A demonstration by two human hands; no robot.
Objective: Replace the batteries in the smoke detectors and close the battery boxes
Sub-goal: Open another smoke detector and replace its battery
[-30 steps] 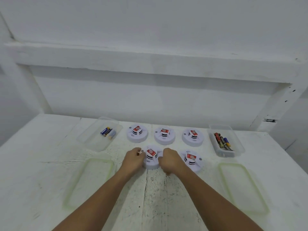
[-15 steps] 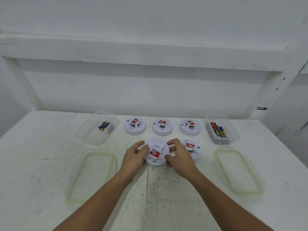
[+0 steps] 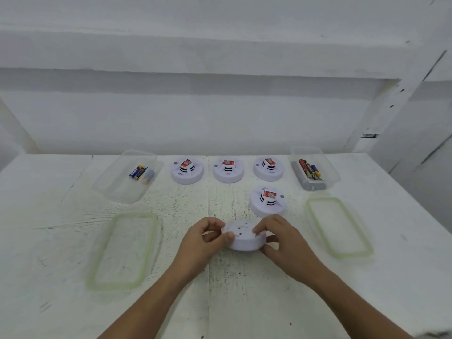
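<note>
I hold a white round smoke detector [image 3: 244,237] between both hands, turned over so its plain back faces up. My left hand [image 3: 200,243] grips its left edge with curled fingers and thumb. My right hand [image 3: 283,243] grips its right edge. Another detector [image 3: 267,201] with a red label lies just behind my right hand. Three more detectors [image 3: 187,170] [image 3: 228,169] [image 3: 268,168] stand in a row at the back. A clear box [image 3: 127,177] at the back left holds blue batteries [image 3: 138,172]. A clear box [image 3: 315,168] at the back right holds several mixed batteries [image 3: 311,170].
Two green-rimmed clear lids lie on the white table [image 3: 49,216], the left lid [image 3: 122,250] beside my left arm and the right lid [image 3: 338,226] beside my right hand. A white wall with a ledge rises behind the table.
The detector between my hands was lifted, pulled toward me and flipped from label-up to back-up. Both hands came nearer with it.
</note>
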